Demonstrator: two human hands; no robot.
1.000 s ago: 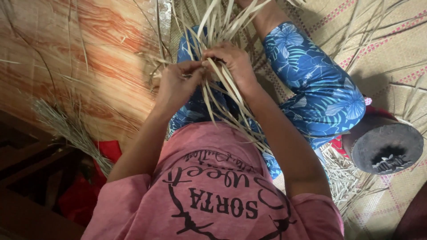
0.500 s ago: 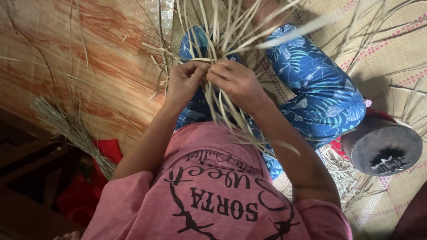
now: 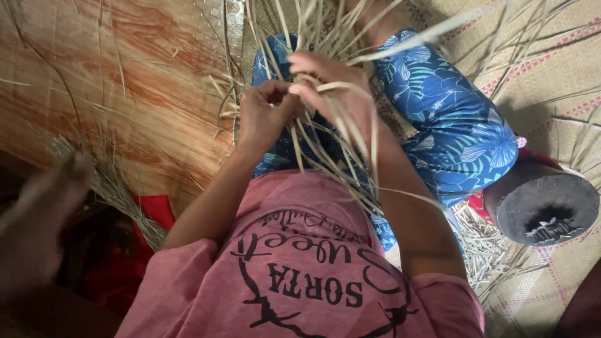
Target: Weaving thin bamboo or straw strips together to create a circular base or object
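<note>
Down on the floor the left hand is curled shut, pinching a few of the pale straw strips between thumb and fingertips, and the right hand sits touching it, fingers bent narrow around another bunch of the same strips. The strips sit right between the two hands, fanning out beyond the fingertips toward the top of the view and trailing back over the right wrist toward the pink shirt. Under both hands are crossed legs in blue leaf-print trousers. Out past the left hand the surface is an orange, wood-grain floor sheet, littered with loose thin straws, and a tuft of dry grass lies on it back near the left elbow, just beside a bit of red cloth. Out past the right hand the ground is a woven tan mat with thin pink lines. Back by the right elbow stands a dark round pot, and cut straw ends are heaped between it and the arm. The near left corner is dark and blurred; I cannot tell what is there.
</note>
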